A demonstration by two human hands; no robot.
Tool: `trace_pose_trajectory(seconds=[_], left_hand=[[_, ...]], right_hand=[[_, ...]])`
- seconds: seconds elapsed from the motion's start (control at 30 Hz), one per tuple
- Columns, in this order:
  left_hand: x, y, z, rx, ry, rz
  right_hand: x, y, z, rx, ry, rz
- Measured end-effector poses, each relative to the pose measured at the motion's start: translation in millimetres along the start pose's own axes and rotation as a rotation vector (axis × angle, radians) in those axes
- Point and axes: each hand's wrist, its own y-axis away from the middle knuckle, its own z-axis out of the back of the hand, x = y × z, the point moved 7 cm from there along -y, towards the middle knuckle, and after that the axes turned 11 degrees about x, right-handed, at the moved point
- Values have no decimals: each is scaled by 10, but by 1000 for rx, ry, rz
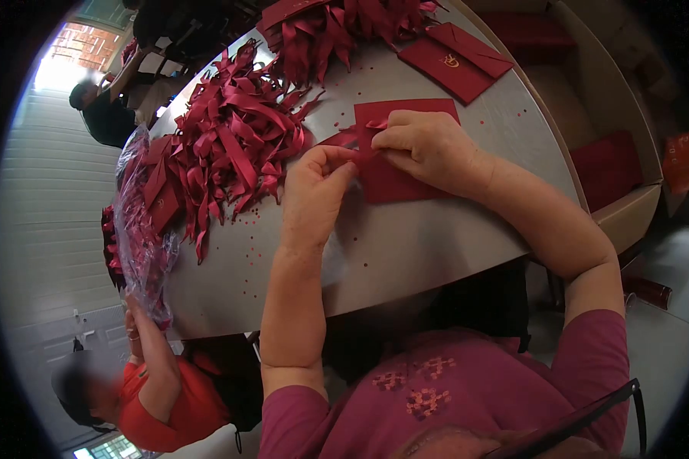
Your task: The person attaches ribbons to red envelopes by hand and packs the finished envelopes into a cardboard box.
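Right hand (436, 153) is pinching likely slippery ribbon (375, 124) over the edge-grippable envelope (394, 187); left hand (310, 195) is nearly closing beside it, hold unclear.

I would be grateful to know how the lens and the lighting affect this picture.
Head view: strong wide-angle bending, with the edge of the table curved and the corners black; the bright opening at upper left washed out to white; the head of the person in red blurred; left hand and right hand fairly clear.
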Motion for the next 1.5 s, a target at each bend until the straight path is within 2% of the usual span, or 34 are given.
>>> trace_pose_trajectory(seconds=[0.23,0.43,0.5,0.53,0.6,0.7,0.8,0.93,1.0,1.23,1.3,1.5], left_hand=[[8,42,-124,1,-15,62],[-146,150,-147,-87,286,-66],[-22,145,-178,-61,497,15],[3,132,-149,-58,496,16],[120,108,-169,24,561,177],[104,140,-233,96,420,301],[139,109,-281,173,464,221],[126,132,-299,121,561,260],[40,145,-341,205,603,260],[44,121,-336,264,640,200],[32,110,-298,244,652,110],[-111,126,-332,269,591,106]], right_hand=[[-96,21,-18,-11,156,-87],[-178,3,24,-24,-74,-198],[-233,6,1,-10,-244,-252],[-236,4,2,-13,-245,-254],[-278,5,-69,37,-427,-282],[-336,10,-113,49,-518,-360],[-365,8,-93,74,-558,-375],[-377,31,-76,66,-646,-381],[-398,21,-96,75,-661,-372],[-402,23,-117,40,-712,-364],[-377,17,-104,36,-741,-352],[-340,13,-110,73,-686,-320]])
